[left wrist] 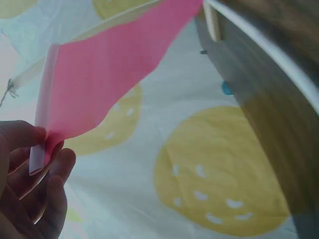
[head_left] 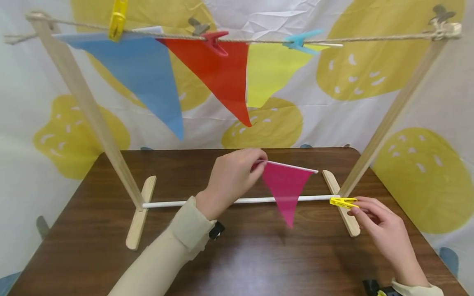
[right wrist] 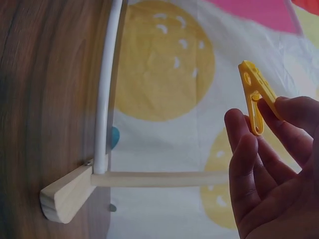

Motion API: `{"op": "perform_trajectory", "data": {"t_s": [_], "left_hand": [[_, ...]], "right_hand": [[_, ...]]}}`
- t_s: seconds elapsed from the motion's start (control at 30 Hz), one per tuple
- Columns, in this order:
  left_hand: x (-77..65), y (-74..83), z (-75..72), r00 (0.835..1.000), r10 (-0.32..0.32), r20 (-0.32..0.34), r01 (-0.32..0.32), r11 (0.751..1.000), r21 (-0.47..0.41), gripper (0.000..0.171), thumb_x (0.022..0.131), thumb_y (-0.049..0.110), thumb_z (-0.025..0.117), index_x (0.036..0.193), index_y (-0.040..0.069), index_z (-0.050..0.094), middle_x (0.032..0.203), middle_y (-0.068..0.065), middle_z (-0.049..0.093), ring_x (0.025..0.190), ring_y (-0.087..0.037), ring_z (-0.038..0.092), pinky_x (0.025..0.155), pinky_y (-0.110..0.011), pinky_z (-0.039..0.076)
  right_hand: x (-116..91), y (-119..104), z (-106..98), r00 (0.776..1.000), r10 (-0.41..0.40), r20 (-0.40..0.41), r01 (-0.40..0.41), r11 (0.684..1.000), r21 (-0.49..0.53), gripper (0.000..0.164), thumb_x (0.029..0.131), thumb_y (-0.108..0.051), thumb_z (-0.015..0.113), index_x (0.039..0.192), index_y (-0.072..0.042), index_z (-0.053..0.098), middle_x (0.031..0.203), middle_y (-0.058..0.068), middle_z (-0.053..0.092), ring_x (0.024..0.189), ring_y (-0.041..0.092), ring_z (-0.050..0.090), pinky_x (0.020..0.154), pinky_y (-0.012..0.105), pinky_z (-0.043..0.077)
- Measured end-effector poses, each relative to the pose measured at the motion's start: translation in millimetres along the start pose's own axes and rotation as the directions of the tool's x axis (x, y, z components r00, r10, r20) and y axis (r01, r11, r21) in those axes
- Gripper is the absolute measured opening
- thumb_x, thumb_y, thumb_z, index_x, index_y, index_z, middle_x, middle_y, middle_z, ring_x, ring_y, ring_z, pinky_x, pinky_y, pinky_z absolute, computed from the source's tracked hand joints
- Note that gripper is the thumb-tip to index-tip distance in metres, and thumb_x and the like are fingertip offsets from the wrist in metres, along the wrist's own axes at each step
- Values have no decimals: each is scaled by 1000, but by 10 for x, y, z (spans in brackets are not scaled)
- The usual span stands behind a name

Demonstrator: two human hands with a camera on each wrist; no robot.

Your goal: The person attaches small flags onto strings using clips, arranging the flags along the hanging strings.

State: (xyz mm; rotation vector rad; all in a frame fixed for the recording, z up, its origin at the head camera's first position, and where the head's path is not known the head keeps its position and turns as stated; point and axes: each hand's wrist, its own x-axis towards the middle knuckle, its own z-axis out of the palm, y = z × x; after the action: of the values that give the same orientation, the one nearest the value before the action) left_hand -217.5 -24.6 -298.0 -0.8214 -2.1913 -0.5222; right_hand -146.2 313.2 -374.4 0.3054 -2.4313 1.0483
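Note:
My left hand (head_left: 235,176) pinches one end of the white top edge of a pink pennant (head_left: 286,185), which hangs point down over the table. In the left wrist view the thumb and fingers grip the pennant's rolled white edge (left wrist: 44,104). To the right, my right hand (head_left: 385,228) holds a yellow clothespin (head_left: 343,202) between thumb and fingers near the right post's foot. The right wrist view shows this yellow clothespin (right wrist: 255,97) pinched at its handle end. Above, a twine line (head_left: 259,41) carries a blue pennant (head_left: 140,74), a red pennant (head_left: 222,74) and a yellow pennant (head_left: 274,70).
The twine runs between two wooden posts (head_left: 92,111) with flat feet (head_left: 141,213). A white bar (head_left: 166,204) joins them low over the brown table (head_left: 240,263). Yellow (head_left: 117,20), red (head_left: 216,43) and light blue clothespins (head_left: 301,41) sit on the line; a patterned cloth (head_left: 203,131) hangs behind.

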Motion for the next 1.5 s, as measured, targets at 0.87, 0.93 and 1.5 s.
{"op": "perform_trajectory", "data": {"t_s": [0.87, 0.93, 1.5], "left_hand": [[499, 179, -148, 974, 45, -223, -62, 996, -68, 10, 85, 22, 57, 85, 15, 64, 71, 8, 60, 55, -4, 46, 49, -18, 37], [560, 186, -157, 971, 64, -231, -85, 993, -82, 9, 85, 21, 57, 84, 15, 63, 71, 8, 58, 57, -4, 46, 49, -18, 36], [1055, 350, -241, 965, 107, -238, -128, 989, -79, 17, 87, 26, 57, 96, 15, 66, 87, 7, 63, 76, -5, 58, 61, -17, 45]], "right_hand": [[125, -456, -154, 981, -64, -186, 82, 992, 92, 14, 79, 8, 60, 92, 6, 64, 106, 6, 57, 70, 4, 56, 52, 13, 43], [143, -495, -180, 979, -69, -193, 89, 991, 98, 14, 79, 9, 60, 92, 5, 64, 105, 7, 58, 69, 5, 56, 53, 13, 42], [458, -707, -364, 966, -91, -243, 106, 993, 50, 24, 70, 4, 71, 93, 0, 67, 103, 6, 60, 87, 8, 54, 61, 11, 40]]}}
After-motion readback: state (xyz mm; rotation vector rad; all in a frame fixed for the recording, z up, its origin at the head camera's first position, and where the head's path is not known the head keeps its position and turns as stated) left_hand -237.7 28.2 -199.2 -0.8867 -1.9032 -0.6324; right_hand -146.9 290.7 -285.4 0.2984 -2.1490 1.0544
